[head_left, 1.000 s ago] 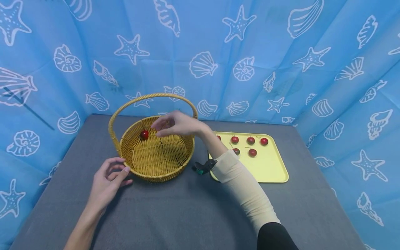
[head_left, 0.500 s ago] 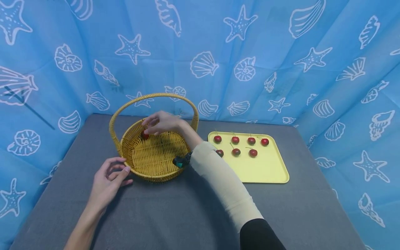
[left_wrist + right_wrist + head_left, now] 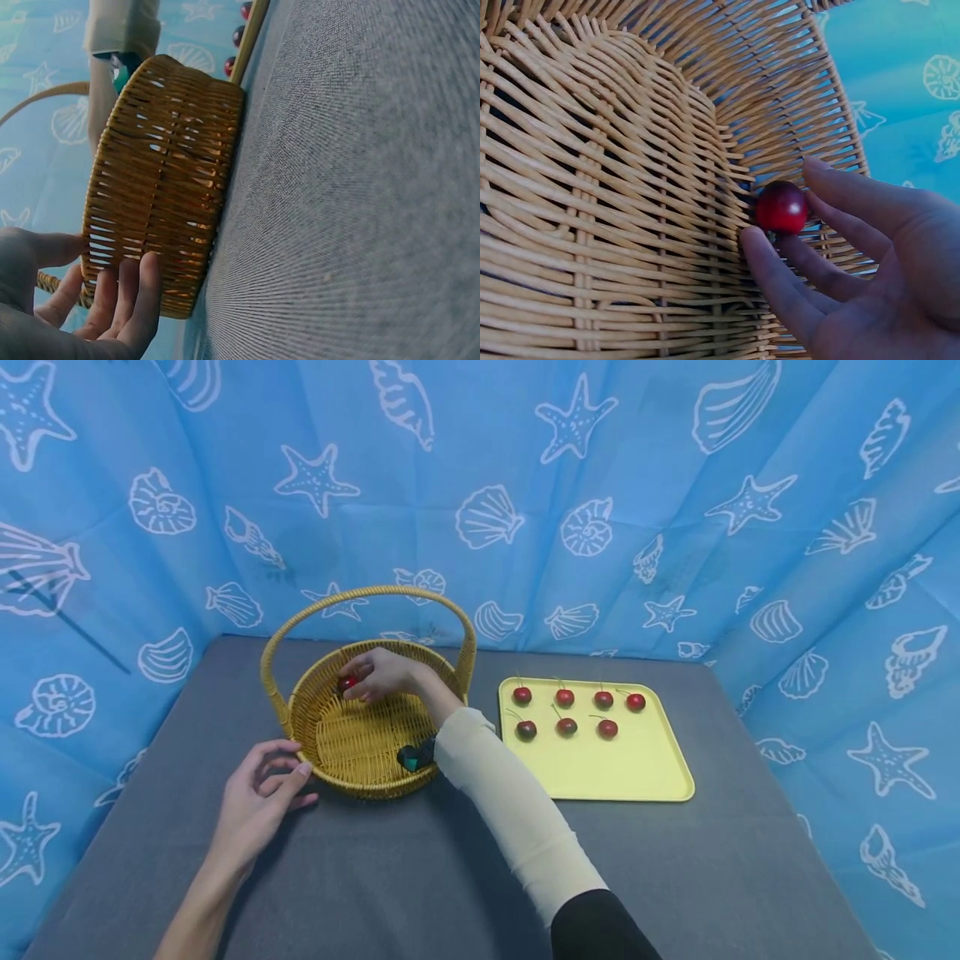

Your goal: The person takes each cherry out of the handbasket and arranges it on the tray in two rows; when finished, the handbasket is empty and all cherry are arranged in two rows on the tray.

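Note:
A wicker basket (image 3: 382,789) with a tall arched handle stands at the left of the table. My left hand (image 3: 258,797) rests at its near-left rim, fingers loosely bent; in the left wrist view they lie against the outer wall. Inside the basket, my right hand (image 3: 384,674) surrounds a dark red cherry (image 3: 781,208) lying by the far-left wall. In the right wrist view, the fingers (image 3: 780,281) are spread around this cherry, with a small gap between it and the upper fingertip. The cherry's underside is partly hidden.
A yellow tray (image 3: 615,768) lies to the right of the basket, with several stemmed cherries (image 3: 565,697) on it. Grey cloth (image 3: 450,877) covers the table. A blue seashell-patterned curtain (image 3: 510,585) hangs behind and at both sides.
My right hand has moved left and then lower into the basket, onto the cherry's place. The left hand and basket have stayed still.

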Tool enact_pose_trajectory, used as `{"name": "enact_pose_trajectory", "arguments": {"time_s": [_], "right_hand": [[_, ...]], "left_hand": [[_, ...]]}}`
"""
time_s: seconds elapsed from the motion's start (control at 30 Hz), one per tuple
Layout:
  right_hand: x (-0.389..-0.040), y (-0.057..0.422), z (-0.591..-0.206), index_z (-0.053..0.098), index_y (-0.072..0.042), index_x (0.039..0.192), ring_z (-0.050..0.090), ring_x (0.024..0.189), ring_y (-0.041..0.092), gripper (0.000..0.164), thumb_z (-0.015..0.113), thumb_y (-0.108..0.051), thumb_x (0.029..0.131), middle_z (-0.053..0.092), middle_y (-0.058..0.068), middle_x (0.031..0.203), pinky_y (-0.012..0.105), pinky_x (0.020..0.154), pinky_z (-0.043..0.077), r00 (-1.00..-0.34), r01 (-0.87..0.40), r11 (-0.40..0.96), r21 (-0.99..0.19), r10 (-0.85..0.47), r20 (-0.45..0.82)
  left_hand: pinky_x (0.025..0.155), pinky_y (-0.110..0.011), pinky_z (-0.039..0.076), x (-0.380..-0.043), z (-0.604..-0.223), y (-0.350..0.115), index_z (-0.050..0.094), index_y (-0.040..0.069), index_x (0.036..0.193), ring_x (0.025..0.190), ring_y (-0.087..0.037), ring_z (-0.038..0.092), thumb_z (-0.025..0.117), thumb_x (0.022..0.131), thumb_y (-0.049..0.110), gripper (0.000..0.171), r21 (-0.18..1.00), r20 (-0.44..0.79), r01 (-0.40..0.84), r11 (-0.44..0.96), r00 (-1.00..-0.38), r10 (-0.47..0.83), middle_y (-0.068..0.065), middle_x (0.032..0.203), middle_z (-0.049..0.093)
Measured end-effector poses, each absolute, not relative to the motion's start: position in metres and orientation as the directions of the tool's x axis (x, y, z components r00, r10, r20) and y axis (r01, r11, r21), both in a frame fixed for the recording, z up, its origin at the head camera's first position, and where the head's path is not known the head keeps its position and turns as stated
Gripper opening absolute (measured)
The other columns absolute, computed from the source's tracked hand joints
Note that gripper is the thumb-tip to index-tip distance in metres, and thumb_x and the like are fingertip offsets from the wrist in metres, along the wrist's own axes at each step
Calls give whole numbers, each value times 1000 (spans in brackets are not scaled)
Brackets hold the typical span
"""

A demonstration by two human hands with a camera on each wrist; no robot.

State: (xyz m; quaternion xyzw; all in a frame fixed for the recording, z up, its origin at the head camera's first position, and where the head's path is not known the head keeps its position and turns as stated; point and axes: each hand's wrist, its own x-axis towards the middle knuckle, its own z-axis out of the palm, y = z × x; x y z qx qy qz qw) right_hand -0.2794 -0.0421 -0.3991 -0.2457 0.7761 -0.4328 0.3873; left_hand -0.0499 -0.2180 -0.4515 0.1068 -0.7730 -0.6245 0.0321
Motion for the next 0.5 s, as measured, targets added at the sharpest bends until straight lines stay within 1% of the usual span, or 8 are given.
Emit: {"name": "enact_pose_trajectory", "arguments": {"time_s": [0.17, 0.33, 0.43, 0.5], "right_hand": [[-278, -42, -406, 56, -6, 155, 67, 133, 33, 51, 69, -5, 106, 60, 21, 153, 47, 117, 62, -583, -31, 509, -860, -708, -398], [-278, -39, -410, 59, -3, 153, 66, 135, 33, 49, 68, -1, 105, 64, 21, 151, 48, 119, 60, -587, -32, 503, -864, -709, -391], [-278, -37, -411, 63, -5, 150, 67, 133, 31, 46, 70, -2, 104, 66, 19, 148, 47, 118, 61, -605, -51, 503, -863, -703, -374], [-279, -35, -411, 66, -7, 146, 68, 130, 27, 43, 72, -4, 103, 68, 15, 146, 46, 116, 62, -618, -74, 503, -861, -701, -356]], "left_hand": [[84, -31, 74, -50, -452, -218, 48, 9, 148, 95, -11, 75, 70, 108, 29, 49, 969, -85, -129, 211, -976, -202, 0, 118, 59], [84, -31, 74, -49, -452, -217, 48, 9, 148, 94, -12, 75, 69, 109, 30, 50, 967, -69, -116, 227, -976, -205, -2, 118, 58], [84, -31, 74, -48, -452, -217, 48, 9, 148, 94, -13, 75, 69, 109, 30, 50, 968, -63, -110, 225, -976, -206, -2, 118, 58], [84, -31, 74, -48, -452, -217, 48, 9, 148, 93, -14, 75, 69, 109, 30, 50, 969, -62, -108, 223, -977, -206, -2, 118, 58]]}}
